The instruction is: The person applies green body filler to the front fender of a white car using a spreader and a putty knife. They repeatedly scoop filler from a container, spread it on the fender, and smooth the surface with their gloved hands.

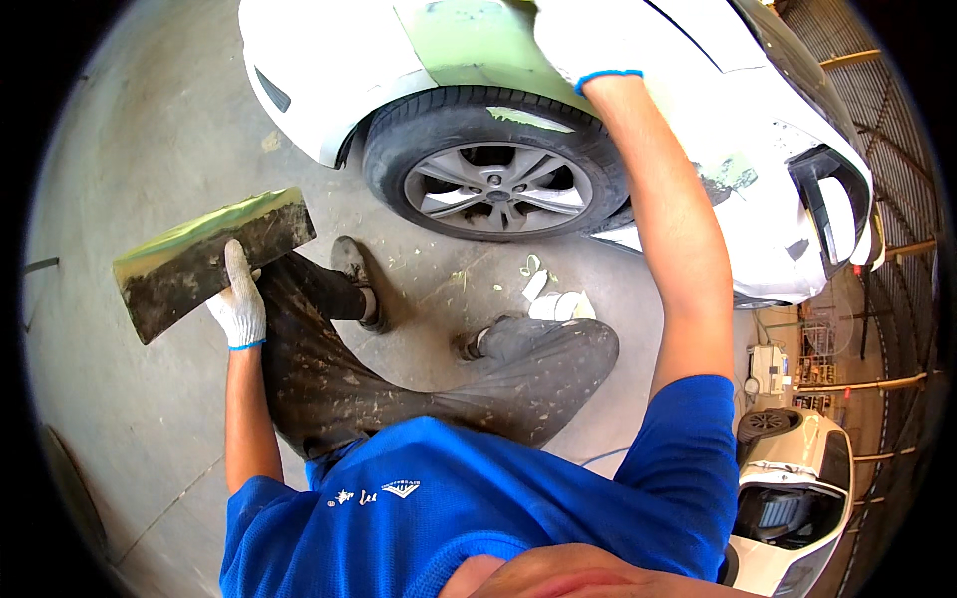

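Pinching a dark rectangular board (pixel 179 289), my left hand (pixel 241 307) holds spare green putty (pixel 211 223); I can't tell how my right hand (pixel 586 40) grips; the white car fender (pixel 329 60) seems part-coated.

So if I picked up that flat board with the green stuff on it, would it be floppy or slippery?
The board is probably stiff: it looks straight though the left hand grips only its near edge. It looks thin, so it may be fairly light. The green paste along its far edge might feel slippery or sticky.
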A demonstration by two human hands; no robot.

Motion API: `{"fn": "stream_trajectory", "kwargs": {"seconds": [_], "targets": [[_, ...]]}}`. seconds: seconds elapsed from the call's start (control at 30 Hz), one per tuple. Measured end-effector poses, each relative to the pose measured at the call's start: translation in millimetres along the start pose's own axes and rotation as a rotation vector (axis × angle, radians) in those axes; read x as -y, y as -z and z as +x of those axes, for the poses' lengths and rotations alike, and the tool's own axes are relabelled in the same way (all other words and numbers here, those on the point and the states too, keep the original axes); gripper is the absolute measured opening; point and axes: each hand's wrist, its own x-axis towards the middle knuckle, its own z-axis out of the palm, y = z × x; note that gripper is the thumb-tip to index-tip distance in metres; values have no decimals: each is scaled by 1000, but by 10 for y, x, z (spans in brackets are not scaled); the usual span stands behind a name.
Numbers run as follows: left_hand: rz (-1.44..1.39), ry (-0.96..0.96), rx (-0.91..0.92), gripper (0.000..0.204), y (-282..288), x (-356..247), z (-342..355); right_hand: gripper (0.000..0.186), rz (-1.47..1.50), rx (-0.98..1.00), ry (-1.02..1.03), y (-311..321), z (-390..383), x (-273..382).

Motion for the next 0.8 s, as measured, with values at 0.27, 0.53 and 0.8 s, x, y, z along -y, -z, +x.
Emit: {"fn": "stream_trajectory", "kwargs": {"seconds": [0.27, 0.53, 0.8], "targets": [[-12, 32, 24, 42, 34, 20, 82, 39, -14, -13, -32, 132, 185, -83], [-8, 8, 2, 38, -35, -13, 62, 39, -25, 13, 0, 89, 226, 86], [-6, 4, -2, 40, -9, 35, 88, 38, -27, 12, 24, 75, 288, 191]]}}
